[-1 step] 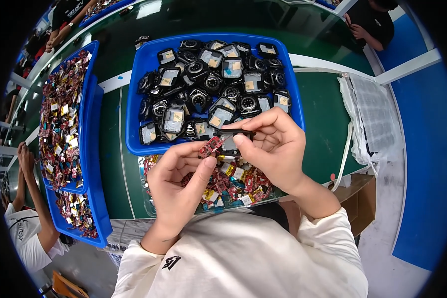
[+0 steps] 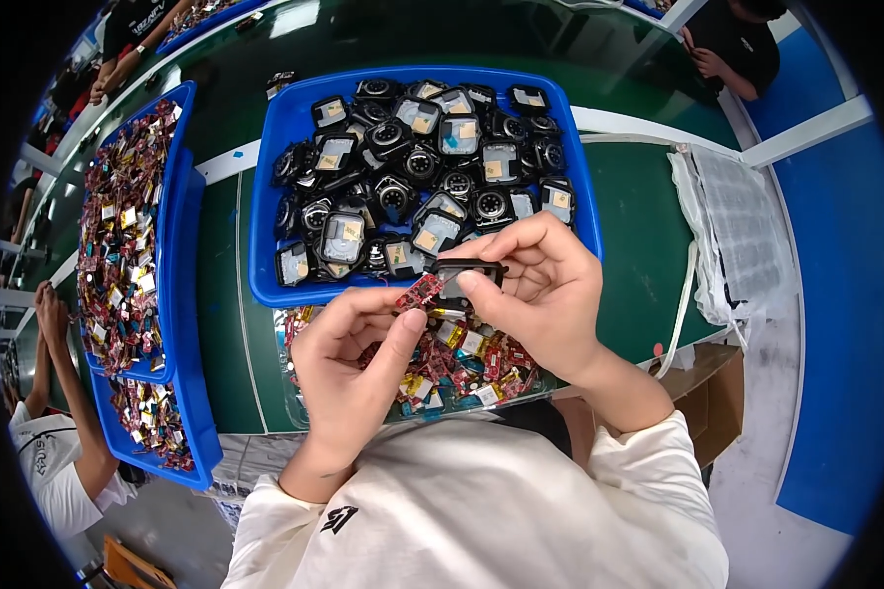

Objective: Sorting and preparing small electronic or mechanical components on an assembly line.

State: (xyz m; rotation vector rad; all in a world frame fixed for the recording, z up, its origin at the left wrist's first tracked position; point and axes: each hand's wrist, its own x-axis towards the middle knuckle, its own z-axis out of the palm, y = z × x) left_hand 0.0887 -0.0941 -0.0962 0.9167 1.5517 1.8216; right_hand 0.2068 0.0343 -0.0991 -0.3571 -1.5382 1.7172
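Note:
My left hand [image 2: 356, 361] pinches a small red circuit board [image 2: 419, 292] between thumb and forefinger. In my right hand [image 2: 545, 285] is a black smartwatch case [image 2: 469, 266], held tilted on edge with the thumb pressed on its greyish face. The board sits right against the case's left end; whether a wire joins them is too small to tell. Both hands are over the near edge of a blue tray [image 2: 261, 236] heaped with black smartwatch cases [image 2: 395, 196]. Beneath them, a clear tray [image 2: 292, 398] contains red boards and small batteries [image 2: 491, 365], partly hidden by my hands.
To the left, blue bins [image 2: 170, 285] are filled with similar boards and batteries. A stack of clear plastic trays [image 2: 732, 231] lies at the right of the green table [image 2: 629, 187], above an open cardboard box [image 2: 712, 398]. Co-workers are at the left [image 2: 64, 481] and far right [image 2: 746, 49].
The watch case has tipped slightly, showing more of its face, and my right hand has shifted a little. The left hand keeps its pinch on the board.

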